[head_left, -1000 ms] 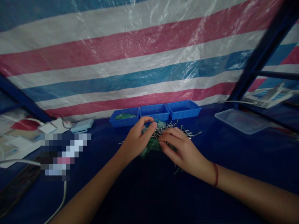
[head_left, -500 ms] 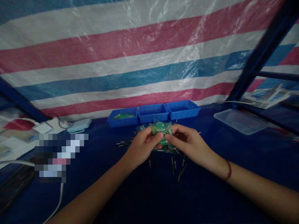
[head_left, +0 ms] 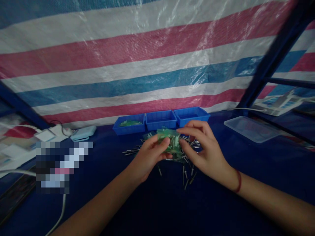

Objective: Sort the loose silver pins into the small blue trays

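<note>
In the middle of the head view, my left hand (head_left: 152,151) pinches a small green-tinted plastic bag (head_left: 173,141) between thumb and fingers. Pale pieces show through its film. My right hand (head_left: 203,144) is at the bag's right edge, thumb and forefinger apart. Whether those fingertips touch the film I cannot tell. Under and around both hands lies a loose pile of pop rivets (head_left: 185,172), partly hidden by the hands and the bag. More clear plastic shows beneath the bag.
Behind the pile stand three blue bins; the left bin (head_left: 116,128) contains green bags. A translucent lid (head_left: 252,129) lies to the right. At left are a light blue case (head_left: 83,132), a white cable (head_left: 62,209) and a dark flat device (head_left: 16,196). A striped sheet (head_left: 147,59) hangs behind.
My right hand has moved off the bag's front slightly rightward, and its fingers have spread. The bag stays in my left hand, with more of its face now showing.
</note>
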